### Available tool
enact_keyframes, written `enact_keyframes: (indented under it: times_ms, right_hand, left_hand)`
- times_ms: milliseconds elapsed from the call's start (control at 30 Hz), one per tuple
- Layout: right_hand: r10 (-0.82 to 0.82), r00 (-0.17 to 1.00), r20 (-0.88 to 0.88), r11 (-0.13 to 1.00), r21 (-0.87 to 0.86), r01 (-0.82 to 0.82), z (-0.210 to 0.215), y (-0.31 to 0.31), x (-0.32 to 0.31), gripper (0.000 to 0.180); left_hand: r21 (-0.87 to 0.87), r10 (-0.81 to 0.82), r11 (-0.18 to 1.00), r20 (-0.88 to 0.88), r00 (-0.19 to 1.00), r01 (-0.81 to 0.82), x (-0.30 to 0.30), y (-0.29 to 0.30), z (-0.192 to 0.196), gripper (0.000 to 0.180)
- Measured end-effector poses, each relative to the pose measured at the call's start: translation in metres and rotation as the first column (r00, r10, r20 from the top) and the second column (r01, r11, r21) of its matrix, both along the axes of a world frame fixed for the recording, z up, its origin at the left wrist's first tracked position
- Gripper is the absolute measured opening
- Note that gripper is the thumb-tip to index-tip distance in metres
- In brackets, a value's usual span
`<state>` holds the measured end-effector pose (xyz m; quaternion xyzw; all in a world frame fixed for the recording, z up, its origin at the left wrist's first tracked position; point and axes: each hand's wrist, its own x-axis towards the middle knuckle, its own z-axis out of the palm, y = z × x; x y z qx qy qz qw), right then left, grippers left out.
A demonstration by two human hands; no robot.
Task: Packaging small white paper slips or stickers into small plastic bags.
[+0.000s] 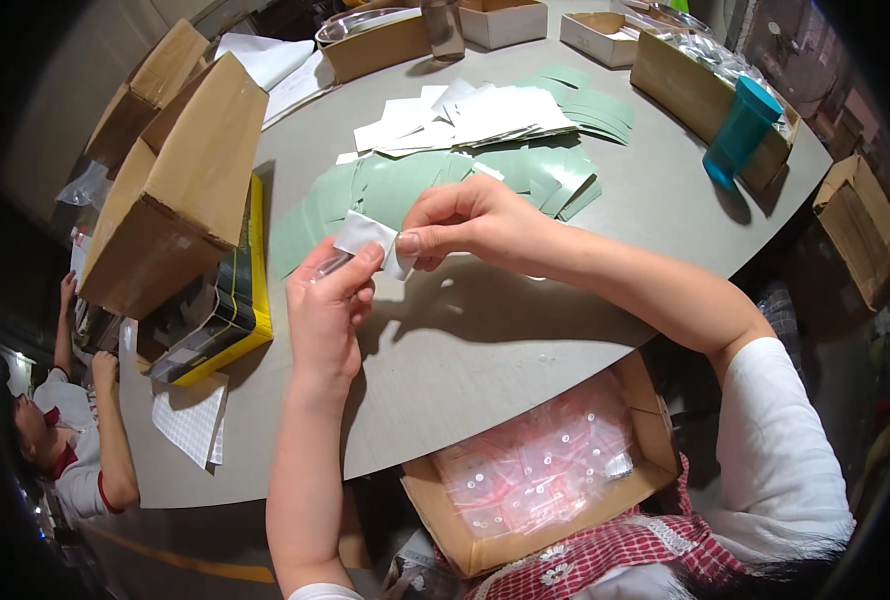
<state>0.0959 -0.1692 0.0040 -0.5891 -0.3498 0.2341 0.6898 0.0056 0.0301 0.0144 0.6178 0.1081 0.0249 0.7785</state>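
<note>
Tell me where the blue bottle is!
In the head view, the blue bottle is at the upper right, standing on the grey table, right beside the long cardboard box.

smooth paper slip [357,231], matt cardboard box [197,175]

Widest room for you: bare grey tabletop [485,370] between your left hand [330,295] and right forearm [655,285], out to the near edge. Second lane runs far, right of the green sheets [330,205]; teal cylindrical container [740,130] and long cardboard box [685,80] bound it on the right. Left: brown carton [185,190] and yellow-edged black box [220,335] wall you in. Far: low white papers [500,115]. Near edge: bag-filled carton [647,480].
</note>
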Motion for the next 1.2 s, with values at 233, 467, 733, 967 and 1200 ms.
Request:
enact_keyframes:
  times_ms: [233,467,733,967,1200]
  right_hand:
    - [-0.066,0.996,0.063,0.992,-0.105,0.072,0.004,0.0,0.0,0.029]
    - [-0.134,0.983,0.124,0.988,-0.064,0.143,0.0,0.001,-0.003,0.031]
    - [0.0,0.998,0.067,0.993,-0.12,0.008,0.006,-0.003,-0.004,0.027]
    - [0.054,0.995,-0.084,0.998,0.024,-0.053,0.0,0.001,0.0,0.022]
    - [0.043,0.997,-0.057,0.999,0.034,-0.041,0.0,0.003,-0.01,0.023]
  left_hand:
    - [0.179,0.028,0.983,0.12,0.992,-0.049,-0.006,-0.012,0.001,0.014]
    - [0.131,-0.024,0.991,0.13,0.991,0.007,-0.009,-0.013,0.003,0.018]
    - [0.209,0.004,0.977,0.201,0.98,-0.047,-0.007,-0.013,-0.003,0.022]
    - [0.125,0.006,0.992,0.178,0.984,-0.028,-0.005,-0.01,-0.003,0.023]
    - [0.023,-0.02,1.0,0.117,0.993,0.018,-0.005,-0.008,-0.003,0.023]
